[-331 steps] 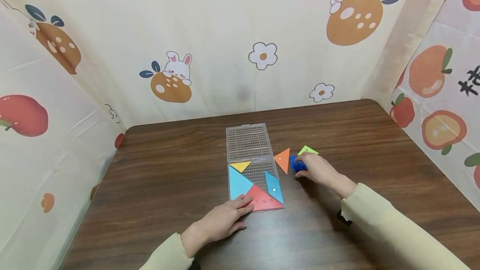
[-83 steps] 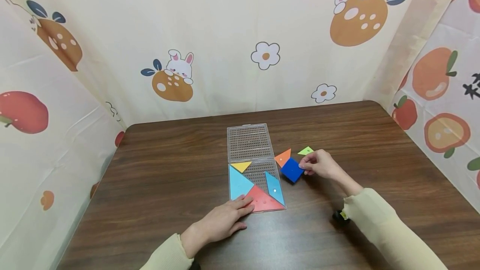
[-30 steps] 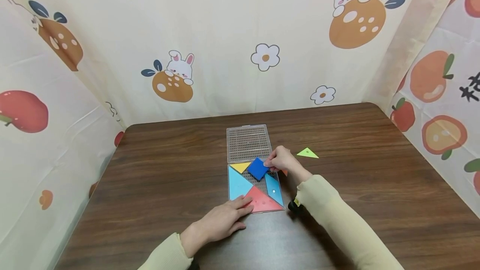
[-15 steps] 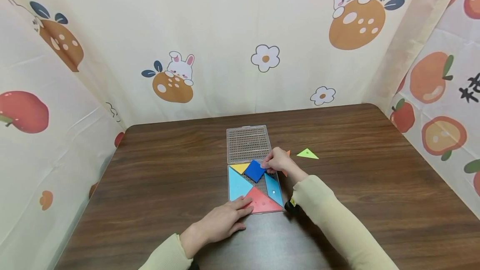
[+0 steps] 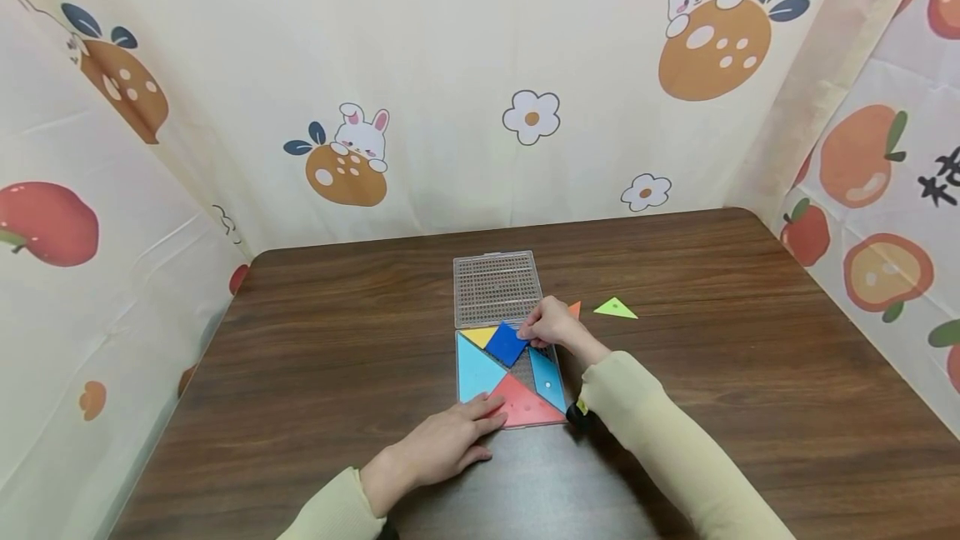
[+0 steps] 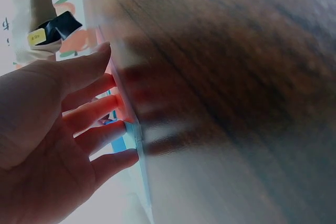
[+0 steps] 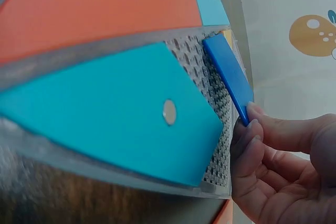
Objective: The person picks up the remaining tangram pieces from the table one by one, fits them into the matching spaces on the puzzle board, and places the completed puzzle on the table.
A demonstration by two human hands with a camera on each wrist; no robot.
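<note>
My right hand (image 5: 557, 325) pinches a blue square tangram piece (image 5: 506, 344) by its right corner, over the lower half of an open clear plastic case (image 5: 522, 369). In the right wrist view, the square (image 7: 231, 74) sits tilted between thumb and fingertips, close to the textured floor. My left hand (image 5: 448, 442) rests with extended fingers on the case's front edge and the red triangle (image 5: 525, 402). Also in that half lie a light blue triangle (image 5: 476, 369), a yellow triangle (image 5: 477, 336) and a blue parallelogram (image 5: 547, 377) with a small round dot.
The case's lid (image 5: 497, 288) lies open flat behind the lower half. A lime triangle (image 5: 616, 308) lies on the brown table (image 5: 337, 332) to the right. An orange triangle (image 5: 575, 309) is mostly hidden behind my right hand. Printed curtains (image 5: 442, 165) surround the table.
My right hand picked up the blue square from the table, carried it left over the case, and has since shifted it slightly left and lower against the yellow triangle. My left hand stays put.
</note>
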